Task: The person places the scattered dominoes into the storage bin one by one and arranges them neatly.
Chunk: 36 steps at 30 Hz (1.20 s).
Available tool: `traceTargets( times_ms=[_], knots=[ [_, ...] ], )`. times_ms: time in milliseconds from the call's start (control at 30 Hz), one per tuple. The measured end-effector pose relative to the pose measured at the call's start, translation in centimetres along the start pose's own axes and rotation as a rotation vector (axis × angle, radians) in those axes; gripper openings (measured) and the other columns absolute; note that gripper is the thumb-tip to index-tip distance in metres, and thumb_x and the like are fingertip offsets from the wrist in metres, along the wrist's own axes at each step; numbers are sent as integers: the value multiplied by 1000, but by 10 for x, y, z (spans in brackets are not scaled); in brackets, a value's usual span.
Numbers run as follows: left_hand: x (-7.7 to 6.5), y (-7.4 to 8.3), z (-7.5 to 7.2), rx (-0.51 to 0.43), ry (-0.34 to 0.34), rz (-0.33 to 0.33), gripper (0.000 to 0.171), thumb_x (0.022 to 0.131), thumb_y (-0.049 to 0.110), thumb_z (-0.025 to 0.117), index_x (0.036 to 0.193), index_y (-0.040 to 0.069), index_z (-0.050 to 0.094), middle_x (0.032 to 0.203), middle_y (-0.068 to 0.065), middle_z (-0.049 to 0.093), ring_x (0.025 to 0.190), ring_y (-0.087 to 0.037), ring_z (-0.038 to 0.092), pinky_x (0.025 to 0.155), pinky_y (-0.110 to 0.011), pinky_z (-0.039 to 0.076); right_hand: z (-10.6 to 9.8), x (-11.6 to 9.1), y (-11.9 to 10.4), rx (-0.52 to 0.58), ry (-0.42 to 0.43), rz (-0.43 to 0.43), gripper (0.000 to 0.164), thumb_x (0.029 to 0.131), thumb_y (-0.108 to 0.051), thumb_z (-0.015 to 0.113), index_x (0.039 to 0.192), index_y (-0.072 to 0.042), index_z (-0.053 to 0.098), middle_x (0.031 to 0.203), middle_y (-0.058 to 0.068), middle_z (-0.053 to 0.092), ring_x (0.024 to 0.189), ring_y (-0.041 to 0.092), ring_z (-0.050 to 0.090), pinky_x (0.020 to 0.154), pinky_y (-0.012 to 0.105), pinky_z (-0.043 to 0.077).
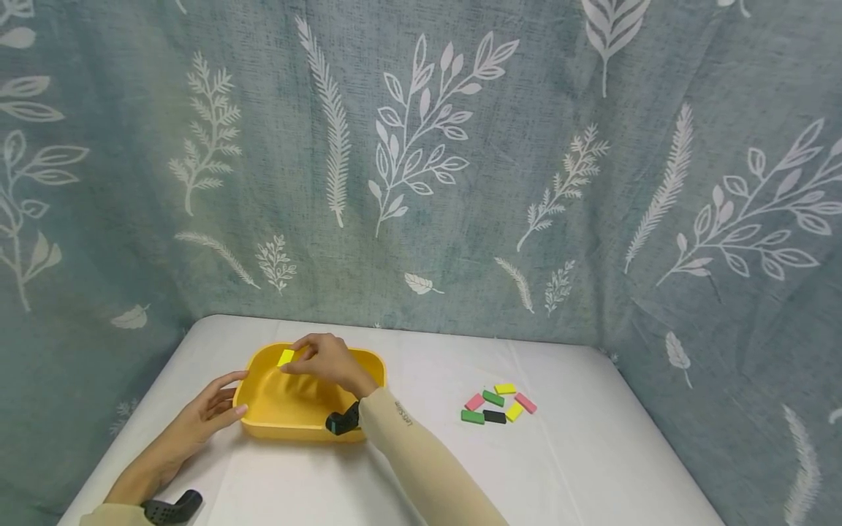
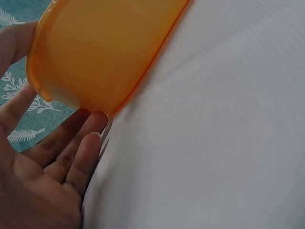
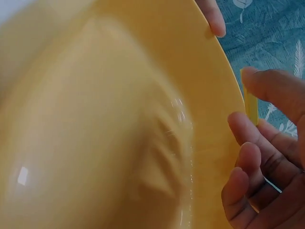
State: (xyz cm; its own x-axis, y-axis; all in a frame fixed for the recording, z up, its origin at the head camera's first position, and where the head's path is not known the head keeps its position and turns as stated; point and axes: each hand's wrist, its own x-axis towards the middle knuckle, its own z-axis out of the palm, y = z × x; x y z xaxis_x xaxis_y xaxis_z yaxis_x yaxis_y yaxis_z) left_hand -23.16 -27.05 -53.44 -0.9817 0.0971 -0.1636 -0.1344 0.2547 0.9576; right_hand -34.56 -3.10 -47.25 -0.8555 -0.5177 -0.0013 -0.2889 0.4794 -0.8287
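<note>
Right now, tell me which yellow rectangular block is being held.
The yellow rectangular block pinched in the right hand, at the yellow bin; the other two yellow rectangular blocks lie on the white tabletop.

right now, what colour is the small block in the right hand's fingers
The block is bright yellow, clearest in the head view.

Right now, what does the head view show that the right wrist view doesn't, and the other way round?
Only the head view: seven loose blocks and the sleeves.

Only the right wrist view: the palm side of the right hand, its lower fingers curled.

Both: the yellow block pinched in that hand, the yellow tub, at least part of the left hand, and leafy cloth.
</note>
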Motion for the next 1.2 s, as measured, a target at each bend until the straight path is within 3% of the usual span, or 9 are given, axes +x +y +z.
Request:
traceTargets(
  times_ms=[167, 433, 700, 933, 1200],
  knots=[
    [-1, -1, 0, -12, 0, 8, 85, 97, 41, 72, 162, 19, 23, 157, -27, 34, 141, -44, 37, 114, -69, 27, -2, 3, 5, 14, -6, 1, 40, 84, -34, 87, 118, -18, 74, 87, -7, 71, 79, 11, 65, 69, 25, 52],
    [0, -4, 0, -9, 2, 5, 85, 97, 42, 72, 163, 20, 24, 157, -27, 35, 140, -44, 38, 113, -71, 28, -2, 6, 12, 34, -49, -39, 40, 86, -31, 86, 121, -16, 73, 83, -2, 72, 79, 25, 68, 64, 26, 54],
    [-2, -3, -1, -4, 10, 18, 83, 97, 40, 72, 162, 18, 25, 156, -27, 37, 139, -44, 40, 113, -68, 31, 6, 17, 7, -106, -118, -53, 42, 84, -35, 87, 117, -16, 71, 82, -9, 72, 76, 11, 68, 68, 22, 53],
    [0, -4, -1, -11, 14, 19, 82, 98, 38, 72, 162, 18, 25, 156, -27, 37, 139, -44, 40, 113, -68, 31, 12, 23, 6, -191, -178, -42, 42, 84, -36, 87, 117, -16, 70, 79, -12, 72, 77, 13, 69, 67, 21, 51],
    [1, -4, -2, -2, 14, 20, 82, 97, 40, 72, 162, 19, 25, 155, -26, 39, 136, -41, 44, 112, -64, 37, 12, 25, 8, -214, -195, -54, 44, 86, -35, 86, 121, -13, 70, 75, -14, 72, 75, 14, 70, 63, 20, 51]
  ],
)
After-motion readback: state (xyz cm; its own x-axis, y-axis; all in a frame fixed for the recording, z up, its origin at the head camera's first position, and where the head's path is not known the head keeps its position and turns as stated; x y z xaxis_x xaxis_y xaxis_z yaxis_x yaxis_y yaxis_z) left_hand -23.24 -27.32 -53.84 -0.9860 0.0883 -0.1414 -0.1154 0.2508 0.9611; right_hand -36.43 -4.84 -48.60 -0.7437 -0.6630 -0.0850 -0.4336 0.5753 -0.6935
